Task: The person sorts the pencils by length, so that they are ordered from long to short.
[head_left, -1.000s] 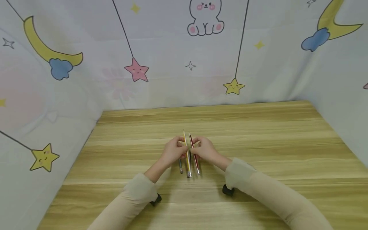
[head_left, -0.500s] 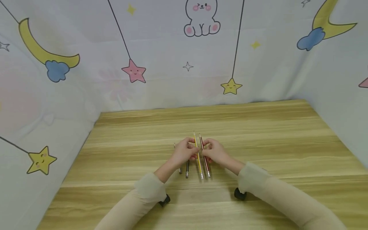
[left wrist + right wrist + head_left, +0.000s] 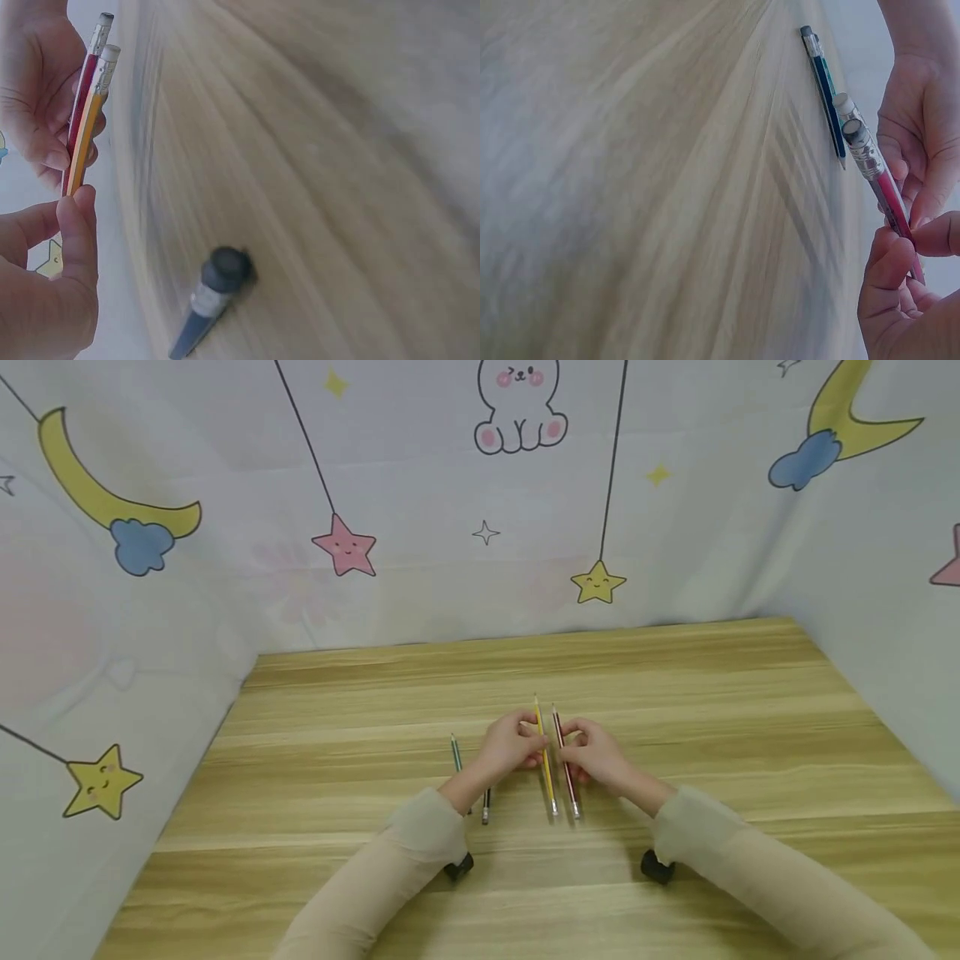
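My left hand (image 3: 512, 747) pinches a yellow pencil (image 3: 549, 777) between thumb and fingers, its eraser end towards me. Just to the right, my right hand (image 3: 597, 753) grips a dark red pencil (image 3: 569, 781) the same way. The two pencils stand side by side, slightly apart in the head view, and their shadows in the right wrist view show them raised off the table. Left of them a teal pencil (image 3: 456, 753) and a black pencil (image 3: 486, 812) lie on the wood, partly hidden by my left hand and forearm.
The wood-grain table (image 3: 360, 718) spreads out around both hands. A white cloth (image 3: 420, 593) printed with stars, moons and an animal hangs behind and along the sides. A black wrist device (image 3: 458, 867) sits under the left cuff, with a matching device (image 3: 657, 866) under the right.
Both hands have moved right, carrying the yellow and red pencils away from the teal and black ones. Those two, bunched with the others a second ago, now lie apart on the left.
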`<state>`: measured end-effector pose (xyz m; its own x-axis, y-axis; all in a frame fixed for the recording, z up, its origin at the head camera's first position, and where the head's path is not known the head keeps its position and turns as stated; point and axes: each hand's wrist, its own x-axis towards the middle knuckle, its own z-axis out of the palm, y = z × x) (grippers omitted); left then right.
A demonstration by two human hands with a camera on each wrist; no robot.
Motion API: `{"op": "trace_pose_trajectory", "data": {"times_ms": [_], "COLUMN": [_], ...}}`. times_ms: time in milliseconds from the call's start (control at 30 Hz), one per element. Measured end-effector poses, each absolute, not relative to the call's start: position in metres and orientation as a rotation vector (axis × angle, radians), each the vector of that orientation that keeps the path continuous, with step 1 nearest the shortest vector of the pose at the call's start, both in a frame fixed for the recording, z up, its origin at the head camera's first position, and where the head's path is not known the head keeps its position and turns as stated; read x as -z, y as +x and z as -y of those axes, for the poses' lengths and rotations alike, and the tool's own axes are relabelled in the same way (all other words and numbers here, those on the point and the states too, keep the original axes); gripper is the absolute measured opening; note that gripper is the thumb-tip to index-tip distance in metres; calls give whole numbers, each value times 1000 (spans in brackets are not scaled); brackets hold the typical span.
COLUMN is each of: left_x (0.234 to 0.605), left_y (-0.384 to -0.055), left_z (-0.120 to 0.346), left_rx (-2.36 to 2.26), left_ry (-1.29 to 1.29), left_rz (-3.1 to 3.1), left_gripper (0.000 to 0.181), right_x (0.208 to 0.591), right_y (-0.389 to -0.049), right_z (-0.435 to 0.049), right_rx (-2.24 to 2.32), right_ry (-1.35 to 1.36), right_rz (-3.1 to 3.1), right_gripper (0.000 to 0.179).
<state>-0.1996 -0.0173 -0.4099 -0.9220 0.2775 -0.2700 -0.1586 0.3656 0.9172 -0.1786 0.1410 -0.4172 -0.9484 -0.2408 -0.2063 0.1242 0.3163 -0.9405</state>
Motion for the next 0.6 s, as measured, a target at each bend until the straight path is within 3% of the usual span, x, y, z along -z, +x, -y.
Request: {"op": "trace_pose_trajectory", "data": {"times_ms": [600], "left_x": [409], "left_y": [-231], "left_z": [-17], "left_rx": [-1572], "left_ry": [138], "left_rz": [-2318], "left_gripper": [37], "right_x": [419], "right_y": [-183], "right_z": [-172], "right_rx": [1702], "right_ry": [-55], "right_rz": [-2316], "right_gripper": [39]}}
